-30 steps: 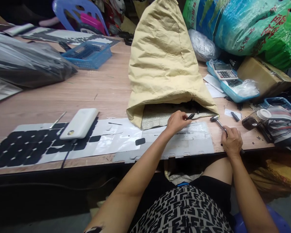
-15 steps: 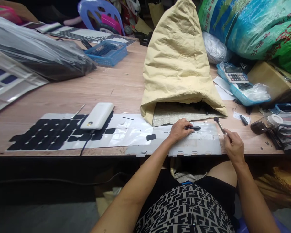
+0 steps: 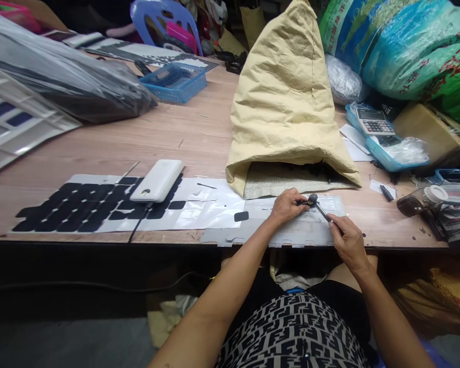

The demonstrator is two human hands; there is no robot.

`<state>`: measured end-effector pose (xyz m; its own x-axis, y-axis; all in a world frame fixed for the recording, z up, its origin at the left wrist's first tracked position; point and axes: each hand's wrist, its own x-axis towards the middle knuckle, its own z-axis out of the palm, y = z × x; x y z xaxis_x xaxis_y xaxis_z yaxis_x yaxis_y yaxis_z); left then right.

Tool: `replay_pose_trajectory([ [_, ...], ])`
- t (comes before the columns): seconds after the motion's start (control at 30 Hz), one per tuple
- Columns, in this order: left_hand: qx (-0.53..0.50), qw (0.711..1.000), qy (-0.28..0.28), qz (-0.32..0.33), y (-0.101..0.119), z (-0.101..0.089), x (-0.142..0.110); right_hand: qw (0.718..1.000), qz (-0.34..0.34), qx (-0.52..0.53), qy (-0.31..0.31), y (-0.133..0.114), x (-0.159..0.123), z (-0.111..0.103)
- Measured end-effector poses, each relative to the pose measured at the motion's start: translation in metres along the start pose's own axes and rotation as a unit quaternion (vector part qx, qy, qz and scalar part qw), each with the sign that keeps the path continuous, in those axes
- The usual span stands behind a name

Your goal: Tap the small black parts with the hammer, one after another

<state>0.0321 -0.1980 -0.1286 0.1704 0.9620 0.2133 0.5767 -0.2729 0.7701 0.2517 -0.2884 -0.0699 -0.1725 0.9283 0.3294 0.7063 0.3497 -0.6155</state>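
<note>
Over a translucent plastic sheet (image 3: 249,236) at the table's front edge, my left hand (image 3: 289,205) pinches a small black part (image 3: 299,203). Its exact kind is too small to tell. My right hand (image 3: 348,240) is closed round the grip of a hammer-like tool (image 3: 322,210) with a metal shaft and a round dark head. That head is at the far end of the black part, just beyond my left fingertips; whether they touch is unclear. Behind my hands lies the open mouth of a yellow sack (image 3: 281,112), with dark pieces inside.
Left of my hands, a white power bank (image 3: 158,180) with a cable rests on black rounded stickers (image 3: 80,204). A blue basket (image 3: 174,84) stands farther back. To the right are a calculator (image 3: 375,122), a lidded jar (image 3: 421,199) and a black marker cap (image 3: 386,192).
My right hand has swung the tool leftward, bringing its round head from beside the sheet to the black part. My left hand stays in about the same place, holding the part.
</note>
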Motion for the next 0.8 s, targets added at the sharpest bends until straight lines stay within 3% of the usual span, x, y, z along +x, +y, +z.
replay_pose_trajectory([
  [0.17,-0.001,1.000,-0.001,-0.010,0.002,-0.001,-0.001,1.000,0.015,0.009,0.025,0.000,0.000,-0.010],
  [0.37,0.013,0.999,-0.017,-0.024,0.006,-0.004,-0.001,1.000,0.024,-0.008,0.002,0.007,-0.001,-0.011],
  [0.47,0.011,0.999,-0.020,-0.029,0.006,-0.005,-0.001,0.999,0.019,-0.026,0.028,0.015,0.002,-0.018],
  [0.6,0.004,0.999,-0.022,-0.033,0.008,-0.006,-0.001,0.986,0.033,-0.137,0.089,0.044,0.010,-0.035],
  [0.8,0.006,0.999,-0.028,-0.033,0.009,-0.006,-0.001,0.937,0.058,-0.320,0.130,0.105,0.018,-0.048],
])
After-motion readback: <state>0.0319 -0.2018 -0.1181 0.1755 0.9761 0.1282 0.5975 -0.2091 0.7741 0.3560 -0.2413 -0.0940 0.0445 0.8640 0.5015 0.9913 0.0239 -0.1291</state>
